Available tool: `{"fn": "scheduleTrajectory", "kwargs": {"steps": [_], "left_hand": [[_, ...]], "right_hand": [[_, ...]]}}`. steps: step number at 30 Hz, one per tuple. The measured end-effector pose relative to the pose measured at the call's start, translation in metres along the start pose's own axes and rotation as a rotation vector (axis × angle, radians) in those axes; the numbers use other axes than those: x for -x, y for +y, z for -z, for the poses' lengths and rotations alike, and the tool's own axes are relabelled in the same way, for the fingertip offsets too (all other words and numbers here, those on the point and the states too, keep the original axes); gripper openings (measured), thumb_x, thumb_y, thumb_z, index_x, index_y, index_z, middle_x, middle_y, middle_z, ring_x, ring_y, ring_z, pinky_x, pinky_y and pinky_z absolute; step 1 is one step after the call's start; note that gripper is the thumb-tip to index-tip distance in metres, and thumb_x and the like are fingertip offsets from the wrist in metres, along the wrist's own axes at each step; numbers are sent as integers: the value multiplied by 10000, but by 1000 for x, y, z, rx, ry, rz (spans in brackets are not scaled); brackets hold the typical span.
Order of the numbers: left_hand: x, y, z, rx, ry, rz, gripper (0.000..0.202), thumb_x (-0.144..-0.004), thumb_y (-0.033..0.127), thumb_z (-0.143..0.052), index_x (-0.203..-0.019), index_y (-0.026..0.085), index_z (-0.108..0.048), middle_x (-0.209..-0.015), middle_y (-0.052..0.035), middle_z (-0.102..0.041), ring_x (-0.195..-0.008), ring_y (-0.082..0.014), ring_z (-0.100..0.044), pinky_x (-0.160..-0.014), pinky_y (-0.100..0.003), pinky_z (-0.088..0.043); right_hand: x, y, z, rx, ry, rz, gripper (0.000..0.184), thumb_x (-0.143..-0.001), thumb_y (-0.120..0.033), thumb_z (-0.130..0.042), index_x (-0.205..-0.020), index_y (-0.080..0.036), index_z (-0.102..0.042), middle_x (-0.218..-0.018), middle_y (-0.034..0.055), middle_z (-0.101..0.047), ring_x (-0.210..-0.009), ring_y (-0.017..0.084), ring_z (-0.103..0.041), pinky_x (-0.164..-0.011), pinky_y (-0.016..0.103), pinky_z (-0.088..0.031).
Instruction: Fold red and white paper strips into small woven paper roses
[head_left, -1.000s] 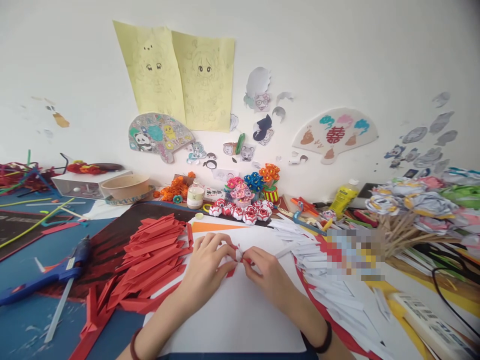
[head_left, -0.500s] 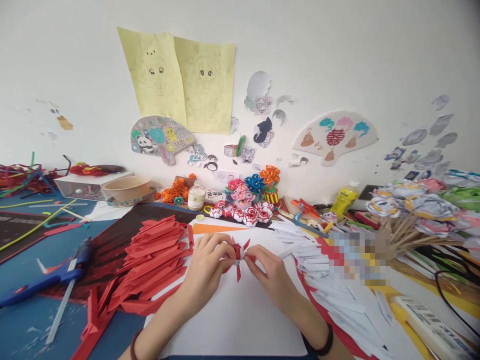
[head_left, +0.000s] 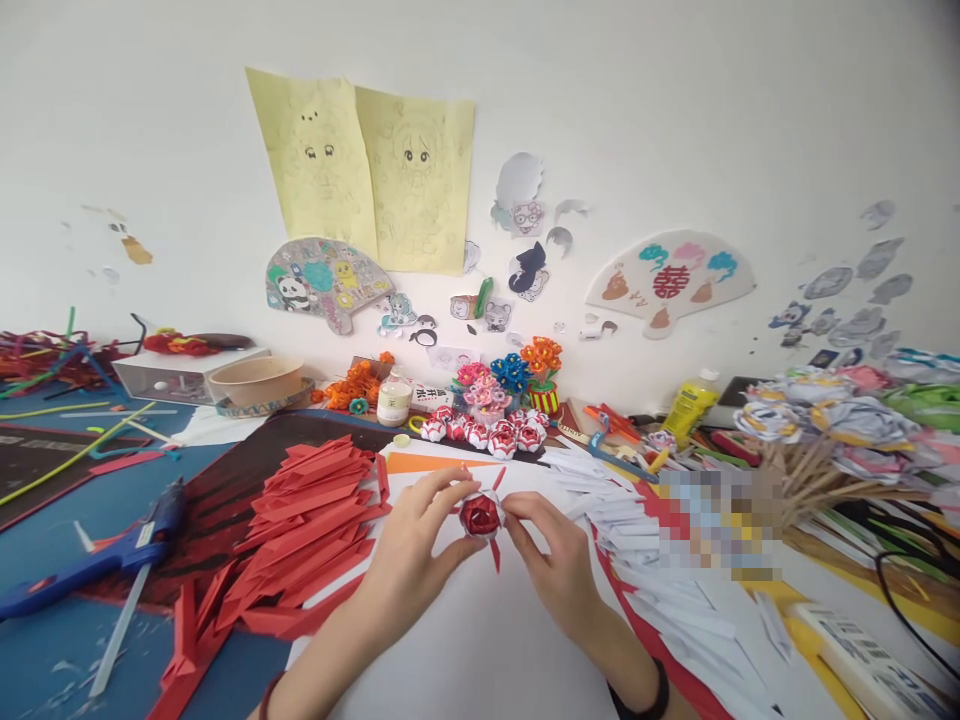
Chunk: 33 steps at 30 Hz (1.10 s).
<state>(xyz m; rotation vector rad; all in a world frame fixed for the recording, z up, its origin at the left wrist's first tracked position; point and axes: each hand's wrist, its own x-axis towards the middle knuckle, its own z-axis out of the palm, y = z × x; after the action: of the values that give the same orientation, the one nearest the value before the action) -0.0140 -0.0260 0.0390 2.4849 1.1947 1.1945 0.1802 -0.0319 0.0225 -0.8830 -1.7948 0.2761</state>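
A red and white folded-paper flower (head_left: pixel 481 514) is held up between my two hands, over a white sheet of paper (head_left: pixel 465 640). Its red middle faces me, and red strip ends stick out above and below. My left hand (head_left: pixel 420 535) grips the flower's left side, fingers over the top and thumb below. At the right edge, my right hand (head_left: pixel 551 550) pinches the flower with thumb and fingertips. A heap of folded red paper strips (head_left: pixel 307 530) lies left of my hands. White folded strips (head_left: pixel 652 590) spread out to the right.
A blue glue gun (head_left: pixel 142 540) lies at far left. Finished red and white flowers (head_left: pixel 502 437) sit at the back, near a small glue jar (head_left: pixel 394 400). Paper flowers on sticks (head_left: pixel 855 410) and a yellow bottle (head_left: pixel 690 405) stand at right, with a white box (head_left: pixel 862 660) in front.
The paper flower has been turned so that its red middle now faces me. My left hand's fingers have opened wider around it, and my right hand still pinches its right side.
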Motion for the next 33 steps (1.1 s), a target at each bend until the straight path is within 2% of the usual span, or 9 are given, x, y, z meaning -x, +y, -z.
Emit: {"fn": "scheduleTrajectory", "kwargs": {"steps": [5,8,12,18,22,25,28,31,33], "left_hand": [[1,1,-2,16,43,77,536,-800,312,-694,-1253,257,-412,-1228,-89,-514,-1044,-221,-553,-859,-351,-492],[1,3,-1,-12,73,160,510,-751,348,-735,-1138,217,-428,-1022,-54,-564,-862,-194,-567,-719,-313,-492],[5,7,-3,-169,113,24,205,-856,332,-621,-947,207,-486,-894,-34,-583,-827,-193,-559,-689,-297,-435],[11,8,-11,-486,196,-143,102,-893,278,-577,-910,192,-525,-772,-15,-607,-706,-177,-556,-629,-286,-366],[10,5,-15,-497,284,-122,87,-919,252,-544,-897,169,-528,-714,0,-588,-638,-141,-554,-574,-264,-347],[11,3,-17,-471,251,-164,90,-938,205,-498,-866,174,-541,-642,15,-537,-578,-129,-512,-545,-257,-329],[13,1,-18,-440,244,-207,125,-937,142,-466,-848,172,-547,-583,27,-474,-517,-122,-448,-515,-258,-303],[15,0,-18,-417,300,-202,107,-915,117,-496,-835,173,-540,-568,33,-457,-502,-119,-419,-507,-262,-291],[16,0,-19,-400,312,-204,104,-906,109,-508,-827,173,-530,-571,34,-464,-498,-115,-413,-504,-263,-288]], "right_hand": [[-1,2,1,2,32,-16,132,-943,-164,-474,-960,-212,-596,-923,49,-662,-863,170,-633,-774,275,-510],[-1,2,1,13,79,-43,122,-943,-174,-478,-950,-209,-595,-914,47,-661,-861,171,-630,-772,274,-503],[0,1,0,-19,108,-96,109,-945,-202,-490,-898,-205,-588,-894,42,-653,-855,168,-625,-770,269,-496],[-1,1,1,-98,96,-138,126,-949,-238,-493,-875,-200,-587,-893,40,-647,-868,164,-617,-778,261,-487],[-1,1,0,-132,51,-162,143,-954,-264,-483,-883,-199,-587,-875,34,-643,-834,163,-614,-758,264,-486],[-2,-1,0,-120,16,-154,147,-960,-268,-460,-917,-204,-586,-900,36,-637,-854,168,-608,-775,278,-486],[-2,-3,2,7,96,-151,121,-919,-281,-527,-1011,-207,-553,-958,45,-612,-850,177,-582,-767,303,-479],[-1,-7,2,183,200,-45,222,-806,-289,-665,-938,-201,-509,-862,29,-575,-761,181,-542,-683,309,-455],[1,-10,1,273,136,80,217,-778,-285,-691,-846,-202,-502,-775,14,-557,-719,180,-525,-653,309,-431]]}}
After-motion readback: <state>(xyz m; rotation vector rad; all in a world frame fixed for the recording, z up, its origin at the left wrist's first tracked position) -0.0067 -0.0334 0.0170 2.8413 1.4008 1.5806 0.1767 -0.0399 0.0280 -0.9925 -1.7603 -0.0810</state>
